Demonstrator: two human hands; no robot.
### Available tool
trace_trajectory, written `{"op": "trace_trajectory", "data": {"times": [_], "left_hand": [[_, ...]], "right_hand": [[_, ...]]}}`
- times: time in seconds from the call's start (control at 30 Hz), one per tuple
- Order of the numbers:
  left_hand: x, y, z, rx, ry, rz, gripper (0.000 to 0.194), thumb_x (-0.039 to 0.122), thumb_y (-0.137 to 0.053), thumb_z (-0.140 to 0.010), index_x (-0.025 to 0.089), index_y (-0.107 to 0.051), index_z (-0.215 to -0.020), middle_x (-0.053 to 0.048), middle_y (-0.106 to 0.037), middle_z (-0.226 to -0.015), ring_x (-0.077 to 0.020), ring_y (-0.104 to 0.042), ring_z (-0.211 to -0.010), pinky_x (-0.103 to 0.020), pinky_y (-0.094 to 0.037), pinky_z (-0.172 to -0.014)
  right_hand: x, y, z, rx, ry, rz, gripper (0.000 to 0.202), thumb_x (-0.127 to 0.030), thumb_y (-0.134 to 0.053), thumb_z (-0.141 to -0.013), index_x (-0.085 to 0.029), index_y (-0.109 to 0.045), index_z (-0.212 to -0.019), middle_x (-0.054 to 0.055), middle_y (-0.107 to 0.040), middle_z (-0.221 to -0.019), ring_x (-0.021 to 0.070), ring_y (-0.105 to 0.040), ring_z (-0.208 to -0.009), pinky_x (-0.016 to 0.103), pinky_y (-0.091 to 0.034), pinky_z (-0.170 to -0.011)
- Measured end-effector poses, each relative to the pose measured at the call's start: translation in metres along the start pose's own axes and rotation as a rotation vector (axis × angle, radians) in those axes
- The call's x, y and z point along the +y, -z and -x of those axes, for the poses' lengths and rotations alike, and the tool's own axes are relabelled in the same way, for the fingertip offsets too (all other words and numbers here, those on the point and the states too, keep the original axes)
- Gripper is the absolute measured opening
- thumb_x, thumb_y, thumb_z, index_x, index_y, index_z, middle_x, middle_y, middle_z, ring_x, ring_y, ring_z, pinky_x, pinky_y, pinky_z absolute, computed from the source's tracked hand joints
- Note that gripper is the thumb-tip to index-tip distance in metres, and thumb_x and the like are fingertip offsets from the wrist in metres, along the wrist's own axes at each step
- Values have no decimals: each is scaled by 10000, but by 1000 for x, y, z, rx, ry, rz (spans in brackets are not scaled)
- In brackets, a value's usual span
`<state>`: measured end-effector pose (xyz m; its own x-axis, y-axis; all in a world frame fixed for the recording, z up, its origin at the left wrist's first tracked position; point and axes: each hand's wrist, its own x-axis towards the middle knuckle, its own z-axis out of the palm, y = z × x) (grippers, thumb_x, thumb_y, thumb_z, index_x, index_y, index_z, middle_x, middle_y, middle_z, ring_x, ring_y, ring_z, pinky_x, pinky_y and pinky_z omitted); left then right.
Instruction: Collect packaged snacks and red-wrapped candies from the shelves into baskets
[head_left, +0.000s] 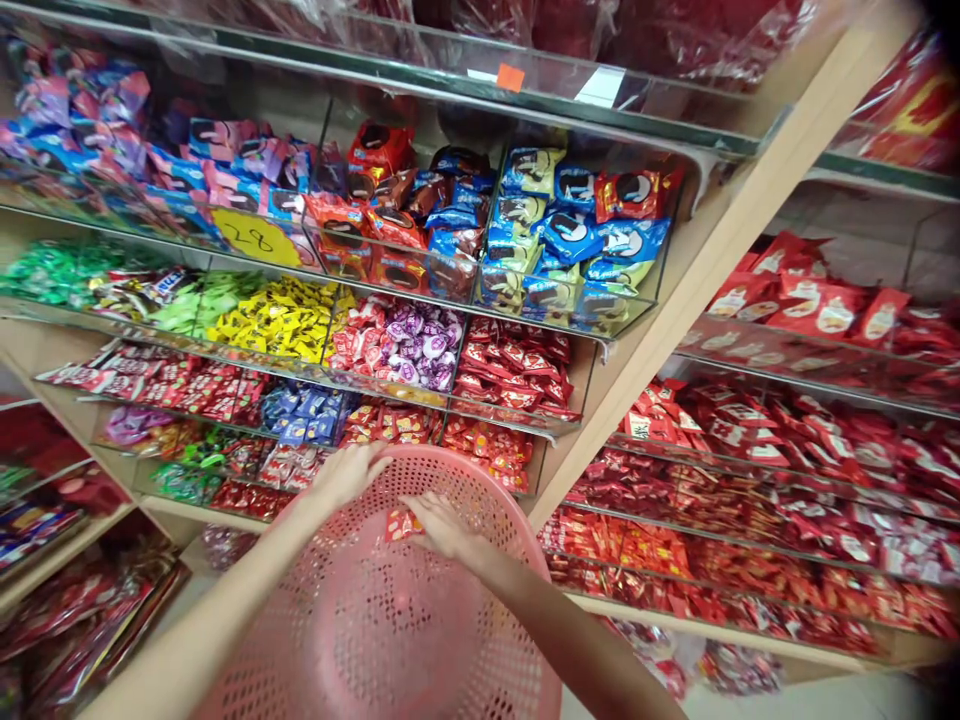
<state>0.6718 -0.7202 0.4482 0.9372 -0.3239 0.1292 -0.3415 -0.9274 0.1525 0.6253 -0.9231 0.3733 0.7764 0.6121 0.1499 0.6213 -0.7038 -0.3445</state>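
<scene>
A pink perforated plastic basket (525, 530) takes up the lower middle, tilted so I look down into it. My left hand (349, 480) is closed on its far rim, left of centre. Inside the basket, above its bottom, my right hand (444, 525) is closed on a small red candy packet (402, 524), which shows at the fingertips. Just beyond the rim lie red and orange wrapped candies (487, 450) in a clear shelf bin.
Tiered clear shelf bins ahead hold blue cookie packs (574, 230), yellow candies (277, 320) and purple candies (424, 340). A wooden upright (697, 270) separates them from red packets (817, 300) on the right. A yellow price tag (253, 237) reads 28.
</scene>
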Motion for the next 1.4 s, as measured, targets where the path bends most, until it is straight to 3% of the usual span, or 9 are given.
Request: {"op": "trace_trajectory", "data": {"times": [0.27, 0.63, 0.77, 0.87, 1.0, 1.07, 1.17, 1.27, 1.4], "left_hand": [[-3, -1, 4, -26, 10, 69, 485, 507, -295, -879, 238, -526, -1210, -87, -632, -1150, -243, -580, -1062, -317, -431, -857], [6, -19, -6, -80, 8, 94, 531, 521, -302, -854, 216, -529, -1225, -93, -633, -1155, -264, -573, -1072, -339, -423, -877], [9, -23, -12, -102, -25, 86, 544, 534, -289, -851, 216, -533, -1218, -96, -641, -1140, -271, -580, -1060, -345, -434, -854], [11, -22, -16, -89, -59, 89, 544, 536, -274, -856, 216, -542, -1205, -90, -652, -1119, -263, -590, -1041, -333, -438, -840], [7, -17, -16, -69, -67, 87, 554, 547, -253, -856, 224, -560, -1186, -92, -677, -1053, -266, -617, -978, -330, -451, -789], [3, -16, -15, -63, -46, 82, 572, 557, -256, -849, 216, -555, -1197, -101, -669, -1071, -281, -609, -993, -345, -451, -796], [-5, -17, -12, -62, -21, 92, 581, 564, -261, -845, 218, -538, -1221, -100, -653, -1113, -281, -589, -1036, -349, -442, -830], [-10, -19, -8, -68, -8, 91, 574, 566, -253, -849, 232, -531, -1224, -89, -659, -1104, -270, -592, -1037, -338, -441, -831], [-10, -16, -3, -55, 10, 78, 565, 561, -258, -852, 226, -536, -1211, -91, -662, -1090, -268, -601, -1019, -333, -443, -818]], "right_hand": [[-9, -20, 10, 78, -69, -12, 585, -261, -588, -771, -219, -353, -1304, 72, -506, -1235, 220, -431, -1126, 375, -336, -956], [2, -28, 27, 71, -148, 80, 552, -251, -557, -791, -219, -351, -1302, 64, -516, -1208, 213, -431, -1124, 382, -353, -965], [-5, -16, 29, 162, -103, 37, 501, -371, -530, -823, -228, -387, -1281, 61, -540, -1187, 212, -449, -1107, 379, -365, -952], [-10, 13, 26, 367, -120, -27, 397, -368, -445, -874, -229, -435, -1246, 52, -572, -1147, 188, -471, -1079, 335, -370, -936], [5, 59, 21, 687, -338, -51, 308, -270, -335, -906, -214, -517, -1147, 48, -611, -1043, 164, -512, -1002, 307, -386, -891], [23, 76, 22, 741, -488, -33, 299, -235, -332, -890, -205, -537, -1106, 50, -621, -1011, 167, -520, -984, 304, -393, -873], [51, 90, 23, 601, -740, 85, 258, -231, -413, -841, -189, -554, -1052, 75, -621, -1004, 203, -525, -968, 316, -408, -830], [71, 89, 20, 469, -949, 226, 338, -285, -509, -798, -146, -521, -1106, 147, -571, -1096, 270, -503, -1020, 367, -414, -804], [83, 79, 10, 416, -1013, 277, 498, -382, -586, -757, -117, -475, -1165, 197, -541, -1120, 323, -484, -1052, 429, -409, -802]]}}
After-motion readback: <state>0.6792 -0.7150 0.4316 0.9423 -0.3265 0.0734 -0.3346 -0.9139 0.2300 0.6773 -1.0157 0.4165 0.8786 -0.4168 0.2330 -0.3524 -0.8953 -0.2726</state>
